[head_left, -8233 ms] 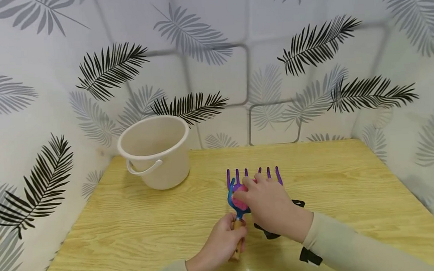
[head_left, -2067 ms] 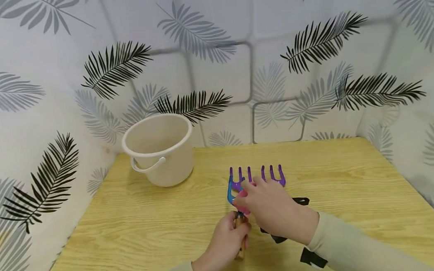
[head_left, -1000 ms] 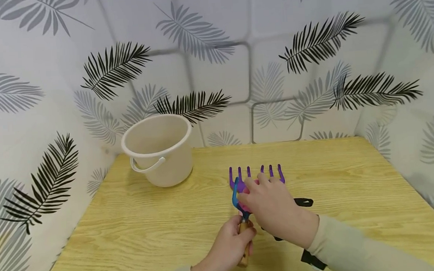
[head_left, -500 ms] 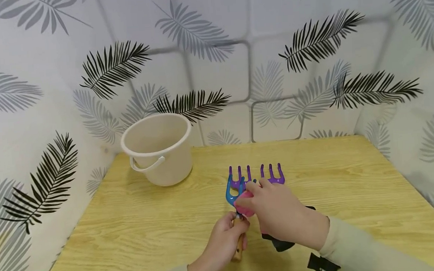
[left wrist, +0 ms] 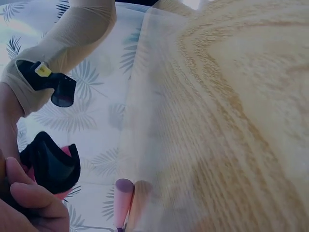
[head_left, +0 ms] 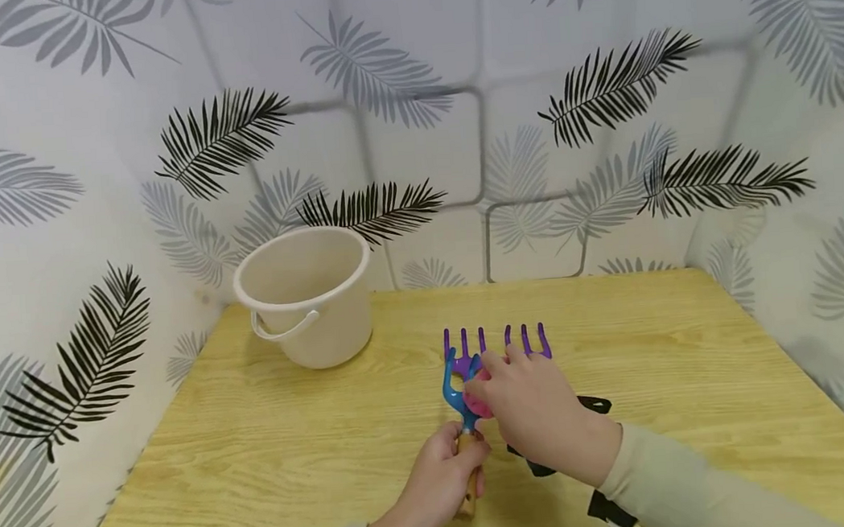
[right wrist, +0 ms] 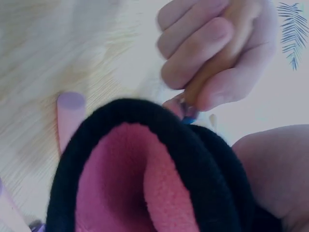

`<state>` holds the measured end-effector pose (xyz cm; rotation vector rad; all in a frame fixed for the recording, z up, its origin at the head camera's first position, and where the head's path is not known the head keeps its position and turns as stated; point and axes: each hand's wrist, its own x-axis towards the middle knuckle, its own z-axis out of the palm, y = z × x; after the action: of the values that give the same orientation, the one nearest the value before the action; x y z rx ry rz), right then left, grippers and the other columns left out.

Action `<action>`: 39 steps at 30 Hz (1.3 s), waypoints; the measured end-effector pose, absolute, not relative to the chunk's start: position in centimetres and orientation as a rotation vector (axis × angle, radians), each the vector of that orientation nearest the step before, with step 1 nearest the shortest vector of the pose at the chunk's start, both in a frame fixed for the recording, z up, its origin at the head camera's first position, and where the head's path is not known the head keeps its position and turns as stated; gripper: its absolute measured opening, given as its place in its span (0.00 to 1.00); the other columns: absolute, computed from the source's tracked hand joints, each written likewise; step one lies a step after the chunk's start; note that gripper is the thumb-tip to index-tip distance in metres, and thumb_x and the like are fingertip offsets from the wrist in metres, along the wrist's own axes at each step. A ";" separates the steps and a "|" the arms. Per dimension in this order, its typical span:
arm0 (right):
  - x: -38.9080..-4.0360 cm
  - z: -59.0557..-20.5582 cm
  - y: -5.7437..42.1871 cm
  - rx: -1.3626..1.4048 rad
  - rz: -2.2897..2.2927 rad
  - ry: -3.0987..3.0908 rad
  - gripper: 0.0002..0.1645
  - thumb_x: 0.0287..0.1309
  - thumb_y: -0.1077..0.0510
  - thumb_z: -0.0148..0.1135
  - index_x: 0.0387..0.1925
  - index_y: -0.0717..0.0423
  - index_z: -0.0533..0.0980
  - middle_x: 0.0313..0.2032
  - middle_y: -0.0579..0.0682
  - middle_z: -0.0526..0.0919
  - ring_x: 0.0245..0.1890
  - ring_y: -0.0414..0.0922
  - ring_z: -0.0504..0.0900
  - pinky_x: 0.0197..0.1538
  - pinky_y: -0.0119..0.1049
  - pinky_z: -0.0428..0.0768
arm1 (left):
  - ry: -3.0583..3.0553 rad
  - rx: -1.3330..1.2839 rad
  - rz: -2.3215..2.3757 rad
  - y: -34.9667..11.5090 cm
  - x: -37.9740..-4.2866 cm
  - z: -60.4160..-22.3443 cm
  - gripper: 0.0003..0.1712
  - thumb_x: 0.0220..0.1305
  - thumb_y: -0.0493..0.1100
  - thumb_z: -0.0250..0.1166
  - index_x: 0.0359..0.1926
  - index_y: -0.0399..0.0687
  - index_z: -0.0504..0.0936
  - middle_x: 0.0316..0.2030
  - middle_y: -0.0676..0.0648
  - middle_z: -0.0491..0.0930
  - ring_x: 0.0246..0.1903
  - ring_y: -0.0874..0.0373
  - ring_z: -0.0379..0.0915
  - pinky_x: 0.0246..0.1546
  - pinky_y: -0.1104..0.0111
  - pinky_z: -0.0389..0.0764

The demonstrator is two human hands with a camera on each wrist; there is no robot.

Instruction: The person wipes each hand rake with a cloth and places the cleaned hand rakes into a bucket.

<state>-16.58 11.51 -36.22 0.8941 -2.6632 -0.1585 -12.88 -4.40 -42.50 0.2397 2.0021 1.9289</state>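
My left hand [head_left: 438, 476] grips the wooden handle [head_left: 467, 474] of a small garden fork with blue tines [head_left: 453, 386], which point away from me. In my right hand [head_left: 543, 413] is a pink cloth mitt [head_left: 478, 403], pressed against the fork's tines. Its pink inside and black-edged cuff [right wrist: 116, 108] show in the right wrist view, where the left fingers [right wrist: 203, 53] curl round the handle. The right fingers cover part of the tines. Just beyond lie two purple forks [head_left: 464, 363], partly hidden; a pink handle [right wrist: 71, 121] lies beside the mitt in the right wrist view.
A cream bucket [head_left: 324, 318] with a hanging handle stands at the back left of the wooden table [head_left: 259, 443]. Leaf-patterned walls [head_left: 414, 135] close in the back and sides. A black camera strap [head_left: 610, 510] is on the right wrist.
The blue fork has turned and tilted several times in the left hand while the mitt shifted along its tines. Over the last half second the right forearm moved slightly left. The bucket and purple forks stay put.
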 end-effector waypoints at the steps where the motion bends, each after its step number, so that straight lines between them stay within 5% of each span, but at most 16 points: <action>1: -16.8 -36.4 11.5 0.869 -0.174 -2.656 0.22 0.42 0.55 0.80 0.44 0.42 0.85 0.44 0.55 0.84 0.43 0.60 0.83 0.33 0.50 0.86 | 2.005 0.245 1.926 -4.4 -12.8 -42.5 0.10 0.70 0.40 0.56 0.45 0.37 0.72 0.18 0.52 0.72 0.14 0.64 0.63 0.13 0.77 0.61; 6: -17.5 -36.7 11.4 0.783 -0.198 -2.623 0.24 0.41 0.54 0.81 0.45 0.42 0.84 0.51 0.58 0.83 0.51 0.65 0.82 0.44 0.57 0.86 | 1.996 0.266 1.931 -4.5 -12.9 -42.6 0.11 0.71 0.41 0.56 0.47 0.37 0.72 0.18 0.51 0.72 0.15 0.63 0.63 0.12 0.77 0.62; 13: -16.5 -36.1 11.8 0.984 -0.060 -2.682 0.32 0.33 0.52 0.85 0.47 0.38 0.84 0.45 0.54 0.83 0.37 0.54 0.80 0.32 0.47 0.86 | 2.031 0.210 1.930 -5.0 -13.5 -43.0 0.13 0.74 0.44 0.54 0.47 0.36 0.72 0.18 0.50 0.72 0.15 0.62 0.62 0.13 0.75 0.61; 19: -16.8 -35.5 12.6 0.921 -0.080 -2.762 0.33 0.34 0.55 0.84 0.49 0.37 0.84 0.44 0.53 0.83 0.40 0.56 0.82 0.36 0.49 0.87 | 2.022 0.232 1.956 -4.9 -13.6 -42.4 0.15 0.75 0.45 0.55 0.44 0.35 0.72 0.18 0.50 0.72 0.14 0.63 0.61 0.12 0.77 0.62; 25: -17.9 -36.8 13.6 0.765 -0.148 -2.696 0.27 0.37 0.62 0.78 0.45 0.43 0.85 0.44 0.56 0.83 0.38 0.56 0.81 0.29 0.44 0.85 | 1.986 0.265 1.953 -4.7 -12.9 -42.2 0.13 0.74 0.43 0.55 0.48 0.36 0.72 0.17 0.51 0.71 0.12 0.64 0.59 0.11 0.77 0.59; 33: -17.8 -37.4 13.8 0.674 -0.283 -2.546 0.26 0.43 0.58 0.80 0.47 0.48 0.81 0.44 0.59 0.80 0.40 0.59 0.79 0.35 0.46 0.85 | 2.010 0.249 1.930 -4.8 -12.7 -42.3 0.13 0.74 0.45 0.55 0.48 0.38 0.73 0.17 0.51 0.71 0.11 0.64 0.56 0.10 0.76 0.56; 39: -17.1 -37.1 13.5 0.756 -0.162 -2.612 0.29 0.37 0.60 0.79 0.46 0.39 0.84 0.42 0.54 0.82 0.39 0.56 0.83 0.29 0.44 0.85 | 1.995 0.238 1.938 -4.9 -12.9 -42.5 0.13 0.74 0.44 0.55 0.48 0.38 0.71 0.17 0.51 0.71 0.10 0.64 0.56 0.09 0.76 0.57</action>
<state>-17.05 13.47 -37.13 0.7555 -2.6118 -0.1623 -12.87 -4.86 -42.54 0.2379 1.9952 1.9376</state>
